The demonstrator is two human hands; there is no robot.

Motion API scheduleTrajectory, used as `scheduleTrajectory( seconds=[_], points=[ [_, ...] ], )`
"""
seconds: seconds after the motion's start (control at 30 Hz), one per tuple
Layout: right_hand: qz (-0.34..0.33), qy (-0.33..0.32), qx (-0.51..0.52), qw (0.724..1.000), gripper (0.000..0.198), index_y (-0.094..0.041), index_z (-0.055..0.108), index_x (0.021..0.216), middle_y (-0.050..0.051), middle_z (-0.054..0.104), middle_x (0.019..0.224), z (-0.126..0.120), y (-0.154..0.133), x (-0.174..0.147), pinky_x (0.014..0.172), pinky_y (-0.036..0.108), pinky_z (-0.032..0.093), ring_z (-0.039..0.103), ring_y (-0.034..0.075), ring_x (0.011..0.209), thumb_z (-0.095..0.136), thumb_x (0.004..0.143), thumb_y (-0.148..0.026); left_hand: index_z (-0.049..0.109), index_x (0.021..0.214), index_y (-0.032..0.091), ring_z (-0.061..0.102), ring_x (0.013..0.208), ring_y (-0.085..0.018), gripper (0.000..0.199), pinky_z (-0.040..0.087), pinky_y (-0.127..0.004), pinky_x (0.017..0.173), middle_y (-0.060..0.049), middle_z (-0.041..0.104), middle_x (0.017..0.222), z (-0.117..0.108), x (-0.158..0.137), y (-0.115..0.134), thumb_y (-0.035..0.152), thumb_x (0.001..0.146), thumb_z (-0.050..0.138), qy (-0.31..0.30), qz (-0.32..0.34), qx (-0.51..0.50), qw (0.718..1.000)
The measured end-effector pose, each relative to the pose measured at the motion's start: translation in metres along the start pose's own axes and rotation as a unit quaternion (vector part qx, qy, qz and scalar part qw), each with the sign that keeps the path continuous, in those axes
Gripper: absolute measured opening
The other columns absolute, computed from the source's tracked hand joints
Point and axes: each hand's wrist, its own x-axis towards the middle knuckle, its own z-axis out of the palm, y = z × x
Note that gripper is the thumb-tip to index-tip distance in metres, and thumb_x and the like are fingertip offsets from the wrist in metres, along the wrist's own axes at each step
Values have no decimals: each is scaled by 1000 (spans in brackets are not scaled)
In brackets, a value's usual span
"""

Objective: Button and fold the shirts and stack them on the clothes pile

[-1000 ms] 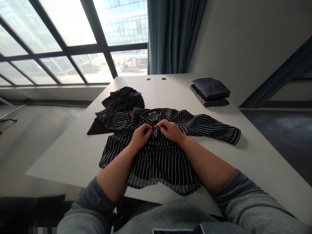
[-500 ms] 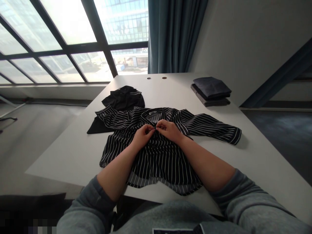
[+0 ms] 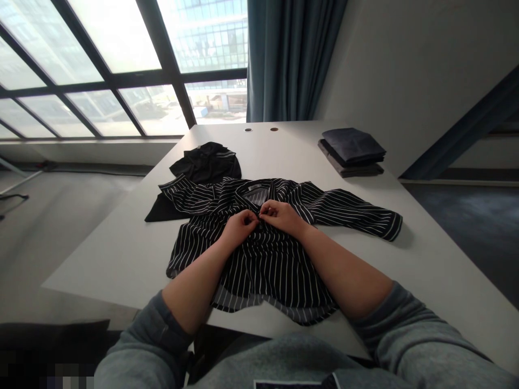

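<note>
A black shirt with white stripes (image 3: 279, 270) lies spread on the white table, collar away from me and hem toward me. My left hand (image 3: 240, 224) pinches the front of the shirt just below the collar. Right beside it, my right hand (image 3: 279, 214) also pinches the cloth, fingertips close to those of the left. Any button between the fingers is too small to make out. One striped sleeve (image 3: 357, 213) stretches out to the right; the other is folded at the left over a piece of black cloth (image 3: 160, 209).
Behind the shirt at the left is a crumpled black garment (image 3: 206, 165). A stack of folded dark clothes (image 3: 352, 151) sits at the back right of the white table (image 3: 101, 259). Beyond are a blue curtain (image 3: 292, 59) and windows.
My left fingertips have shifted very slightly at the shirt front. Both hands keep their pinch, and the clothes lie as before.
</note>
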Motion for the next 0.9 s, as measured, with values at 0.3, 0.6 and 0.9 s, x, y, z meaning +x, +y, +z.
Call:
scheduleTrajectory(
  seconds=[0.3, 0.6, 0.9],
  points=[
    [-102, -102, -141, 979, 23, -21, 76, 91, 3, 72, 98, -13, 21, 2, 90, 32, 56, 69, 17, 91, 63, 83, -4, 76, 120, 29, 73, 96, -27, 33, 52, -35, 86, -6, 80, 107, -10, -2, 1, 22, 99, 51, -49, -20, 213, 976],
    [-122, -109, -134, 977, 19, -21, 76, 95, 3, 73, 98, -15, 9, 1, 90, 32, 55, 69, 17, 93, 64, 88, -7, 75, 114, 30, 71, 96, -28, 24, 52, -35, 80, -5, 74, 105, -15, -6, 5, 41, 93, 69, -76, 47, 291, 953],
    [-106, -88, -144, 980, 21, -20, 73, 91, 3, 71, 94, -19, 14, 1, 85, 29, 53, 66, 16, 86, 63, 85, -3, 77, 97, 26, 68, 99, -24, 10, 52, -34, 89, -3, 73, 105, -14, -4, 1, 23, 90, 69, -122, 99, 230, 960]
  ],
)
